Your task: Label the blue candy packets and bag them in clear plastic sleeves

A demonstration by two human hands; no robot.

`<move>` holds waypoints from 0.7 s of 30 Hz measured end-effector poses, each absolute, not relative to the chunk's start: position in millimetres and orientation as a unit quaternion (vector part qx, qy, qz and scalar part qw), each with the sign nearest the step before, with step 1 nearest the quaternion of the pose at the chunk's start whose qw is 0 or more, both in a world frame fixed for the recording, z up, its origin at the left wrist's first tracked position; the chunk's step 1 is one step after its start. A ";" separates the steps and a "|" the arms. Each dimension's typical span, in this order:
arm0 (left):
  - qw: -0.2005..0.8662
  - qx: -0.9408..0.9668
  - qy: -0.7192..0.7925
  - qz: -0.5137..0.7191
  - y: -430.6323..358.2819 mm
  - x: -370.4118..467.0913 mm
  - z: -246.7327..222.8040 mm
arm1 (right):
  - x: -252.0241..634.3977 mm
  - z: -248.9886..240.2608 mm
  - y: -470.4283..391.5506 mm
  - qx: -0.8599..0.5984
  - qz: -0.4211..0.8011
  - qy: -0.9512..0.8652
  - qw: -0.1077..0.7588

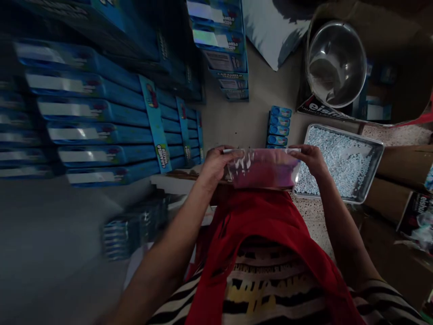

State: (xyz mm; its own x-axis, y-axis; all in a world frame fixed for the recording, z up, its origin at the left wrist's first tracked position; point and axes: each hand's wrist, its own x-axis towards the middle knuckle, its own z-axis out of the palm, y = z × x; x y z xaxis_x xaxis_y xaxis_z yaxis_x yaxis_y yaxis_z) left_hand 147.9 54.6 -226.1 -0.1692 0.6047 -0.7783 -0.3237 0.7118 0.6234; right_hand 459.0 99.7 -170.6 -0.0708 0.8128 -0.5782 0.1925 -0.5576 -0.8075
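Note:
A clear plastic bag (264,168) is stretched level in front of my red apron, and pinkish red shows through it. My left hand (216,164) pinches its upper left corner between thumb and fingers. At the opposite upper corner, my right hand (311,159) grips the plastic the same way. Just beyond the bag stands a short row of small blue boxes (280,121), its near end hidden by the bag. To the right of my right hand lies a metal tray (371,174) of small pale blue and white pieces (338,158).
Large stacks of blue boxes (101,115) line the left, with another blue stack (219,40) at the back. A steel pot (353,67) sits in an open carton (402,27) at the back right. More cartons (385,198) stand along the right.

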 end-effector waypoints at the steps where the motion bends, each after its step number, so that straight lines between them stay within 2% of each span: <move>1: 0.628 0.112 0.677 0.366 53.4 150.9 -226.4 | 463.1 -172.3 98.9 -0.633 0.617 -0.389 0.259; 6: 0.611 0.174 0.678 0.369 48.1 184.6 -225.6 | 502.7 -183.4 95.5 -0.701 0.571 -0.334 0.266; 14: 0.744 0.122 0.573 0.321 51.1 288.1 -230.5 | 623.6 -180.5 92.8 -0.741 0.509 -0.371 0.232; 17: 0.785 0.116 0.525 0.308 52.2 320.7 -231.5 | 651.1 -183.6 94.6 -0.783 0.401 -0.452 0.149; 19: 0.796 0.112 0.515 0.297 51.5 336.0 -232.4 | 649.0 -189.0 95.5 -0.813 0.265 -0.512 0.084; 21: 0.796 0.103 0.522 0.289 50.5 347.6 -233.9 | 629.5 -195.4 93.9 -0.803 0.144 -0.575 0.057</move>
State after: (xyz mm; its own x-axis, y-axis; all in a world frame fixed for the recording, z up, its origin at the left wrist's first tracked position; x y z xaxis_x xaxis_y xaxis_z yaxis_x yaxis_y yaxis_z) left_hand 347.6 50.5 -233.9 0.2875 0.5671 -0.7719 -0.3527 0.8119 0.4651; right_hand 629.5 93.9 -195.4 0.2961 0.9406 -0.1664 0.9078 -0.3313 -0.2572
